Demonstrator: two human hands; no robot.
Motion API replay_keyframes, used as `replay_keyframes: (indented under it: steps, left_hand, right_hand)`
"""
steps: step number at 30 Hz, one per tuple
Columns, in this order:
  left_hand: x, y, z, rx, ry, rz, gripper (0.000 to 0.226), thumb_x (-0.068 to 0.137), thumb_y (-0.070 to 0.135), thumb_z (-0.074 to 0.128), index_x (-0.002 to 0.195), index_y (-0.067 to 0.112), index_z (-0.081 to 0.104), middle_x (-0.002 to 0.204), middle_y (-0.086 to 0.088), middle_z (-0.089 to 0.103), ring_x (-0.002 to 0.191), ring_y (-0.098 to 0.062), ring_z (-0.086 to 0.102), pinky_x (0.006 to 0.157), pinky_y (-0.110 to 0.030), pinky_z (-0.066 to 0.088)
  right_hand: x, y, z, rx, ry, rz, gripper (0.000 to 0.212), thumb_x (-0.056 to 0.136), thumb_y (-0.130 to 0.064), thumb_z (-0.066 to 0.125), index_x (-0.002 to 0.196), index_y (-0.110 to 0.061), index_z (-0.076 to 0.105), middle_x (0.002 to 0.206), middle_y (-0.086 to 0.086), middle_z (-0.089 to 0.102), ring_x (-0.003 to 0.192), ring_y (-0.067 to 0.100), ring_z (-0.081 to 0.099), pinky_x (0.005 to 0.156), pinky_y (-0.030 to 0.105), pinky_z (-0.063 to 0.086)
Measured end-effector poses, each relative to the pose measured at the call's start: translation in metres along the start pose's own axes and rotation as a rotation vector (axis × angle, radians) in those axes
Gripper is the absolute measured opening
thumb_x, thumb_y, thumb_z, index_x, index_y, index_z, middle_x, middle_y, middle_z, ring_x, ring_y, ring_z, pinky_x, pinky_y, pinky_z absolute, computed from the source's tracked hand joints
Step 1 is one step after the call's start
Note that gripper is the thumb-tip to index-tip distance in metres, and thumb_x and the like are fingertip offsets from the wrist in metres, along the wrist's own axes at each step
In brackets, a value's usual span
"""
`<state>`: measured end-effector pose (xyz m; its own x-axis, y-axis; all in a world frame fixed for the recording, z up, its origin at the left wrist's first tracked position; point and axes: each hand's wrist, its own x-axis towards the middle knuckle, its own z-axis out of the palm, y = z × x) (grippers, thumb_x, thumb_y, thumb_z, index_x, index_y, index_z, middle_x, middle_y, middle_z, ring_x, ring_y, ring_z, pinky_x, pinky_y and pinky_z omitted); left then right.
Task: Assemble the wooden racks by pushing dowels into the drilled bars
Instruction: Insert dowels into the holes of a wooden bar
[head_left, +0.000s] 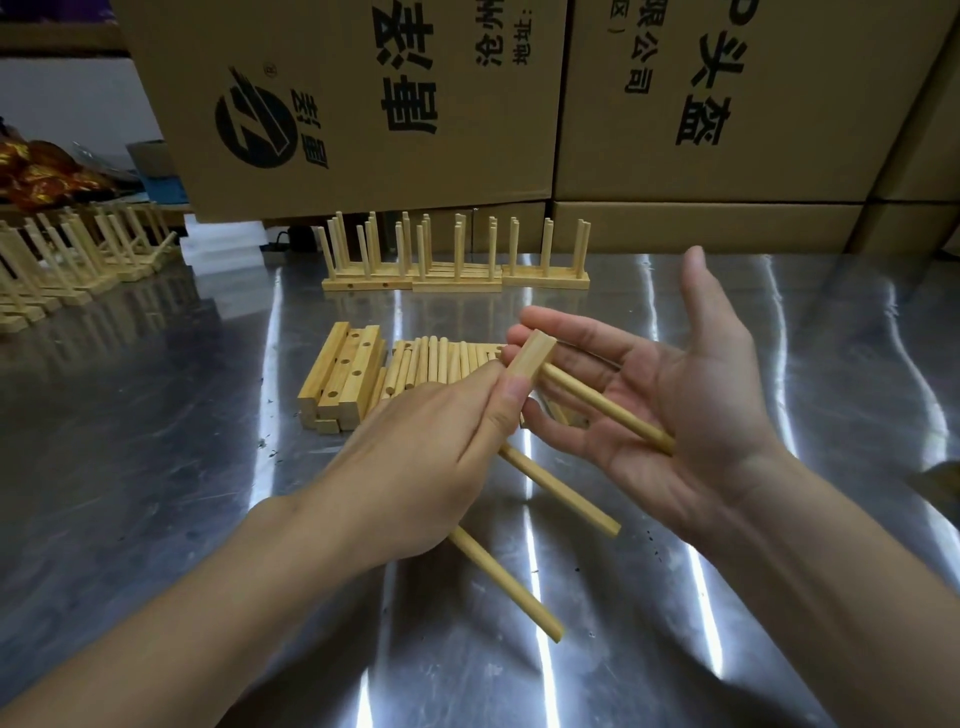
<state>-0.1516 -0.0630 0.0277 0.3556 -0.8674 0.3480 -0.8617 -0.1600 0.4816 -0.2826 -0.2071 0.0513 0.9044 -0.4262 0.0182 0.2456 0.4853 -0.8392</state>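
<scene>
Left hand (415, 457) gripping bar (531, 357) above table (156, 467), three dowels (561, 488) seated in it, right hand (675, 410) spread flat, holding nothing, palm against one dowel's end

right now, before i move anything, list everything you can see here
held pale wooden drilled bar: one, light wood, in the left hand above the table
round wooden dowels in that bar: three visible, light wood, pointing toward the camera
stacked loose drilled bars: several, light wood, table centre
loose wooden dowels: many, light wood, in a row right of the stack
finished wooden racks: several, light wood, back centre; more at far left
printed cardboard boxes: several, brown with black print, behind the table
shiny metal table: one, silver, under everything
foil-wrapped heap: one, orange-gold, far left
left hand: one, grips the bar
right hand: one, fingers straight, a dowel across its palm
</scene>
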Motion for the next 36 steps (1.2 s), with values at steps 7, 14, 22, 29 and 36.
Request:
replay_keyframes:
  steps: [7,14,22,29,36]
  left_hand:
    - [-0.001,0.002,0.001,0.052,-0.023,0.01,0.05,0.107,0.067,0.01,0.091,0.04,0.049,0.074,0.004,0.06,0.07,-0.014,0.059,0.058,-0.032,0.043]
    - [-0.001,0.001,0.006,-0.029,-0.048,0.011,0.051,0.11,0.065,0.014,0.083,0.038,0.048,0.072,0.008,0.058,0.064,-0.015,0.056,0.06,-0.038,0.045]
    - [0.001,0.0,0.007,-0.111,-0.029,0.026,0.054,0.11,0.064,0.016,0.086,0.033,0.053,0.069,0.006,0.057,0.062,-0.015,0.056,0.06,-0.041,0.048]
    - [0.008,-0.007,0.018,-0.654,0.113,-0.117,0.056,0.107,0.066,0.03,0.089,0.021,0.057,0.056,0.007,0.05,0.049,-0.01,0.051,0.047,-0.024,0.044]
    - [0.018,-0.032,0.014,-1.104,0.327,-0.429,0.041,0.108,0.063,0.036,0.102,0.036,0.065,0.095,-0.003,0.066,0.073,-0.014,0.069,0.064,-0.03,0.057]
  right_hand:
    - [-0.004,-0.001,0.001,-0.035,0.063,0.043,0.105,0.087,-0.092,0.034,0.114,-0.003,0.08,0.125,0.02,0.075,0.119,0.031,0.073,0.095,0.048,0.06]
    - [-0.004,0.0,0.004,-0.069,0.172,0.053,0.108,0.085,-0.094,0.033,0.108,0.0,0.081,0.121,0.022,0.076,0.116,0.032,0.074,0.084,0.047,0.061]
    - [-0.005,-0.005,0.007,-0.105,0.181,0.058,0.11,0.087,-0.094,0.027,0.104,-0.001,0.083,0.116,0.021,0.077,0.117,0.034,0.073,0.087,0.049,0.062]
    - [-0.001,-0.014,-0.008,0.086,0.142,0.019,0.102,0.088,-0.091,0.03,0.126,-0.009,0.077,0.128,0.019,0.074,0.12,0.038,0.072,0.099,0.064,0.056]
    - [0.009,0.02,-0.007,-0.393,0.195,0.047,0.024,0.1,-0.009,0.059,0.114,-0.013,0.078,0.105,0.012,0.08,0.085,0.014,0.077,0.071,0.031,0.058]
